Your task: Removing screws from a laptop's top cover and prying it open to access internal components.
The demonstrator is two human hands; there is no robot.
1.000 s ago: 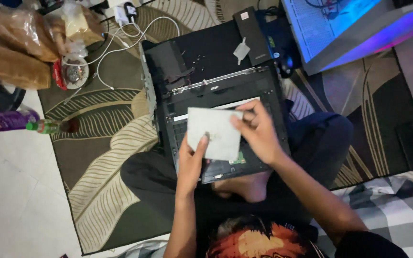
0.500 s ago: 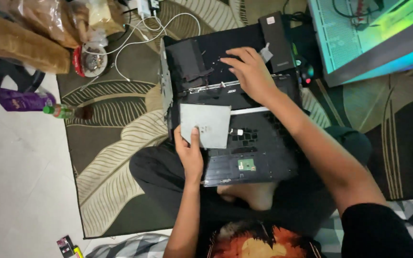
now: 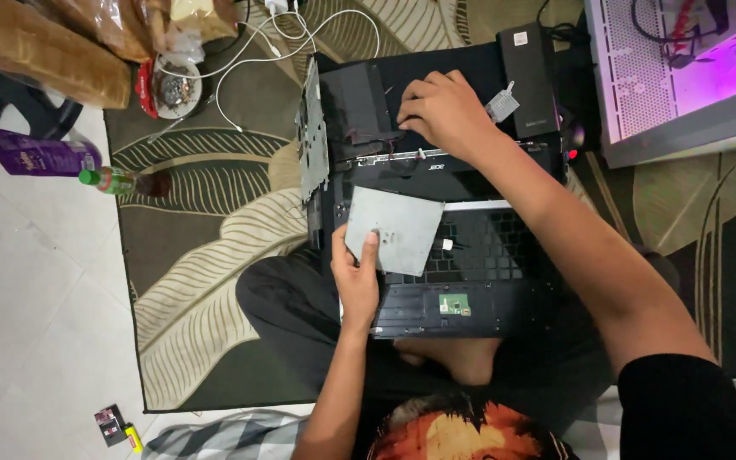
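You were partway through stripping down the black laptop (image 3: 436, 247) that lay open across your lap on the leaf-patterned rug (image 3: 206, 255). Your left hand (image 3: 358, 277) gripped a flat grey metal plate (image 3: 393, 228) by its lower left corner, thumb on top, holding it over the keyboard area. Your right hand (image 3: 440, 111) reached over the hinge to the dark upper half, fingers curled down onto it; I could not tell whether they pinched anything. A perforated metal bracket (image 3: 310, 136) stood on edge at the laptop's left side. The next move, as I judged it, called for a place to put the plate down and a careful fingertip grip near the hinge.
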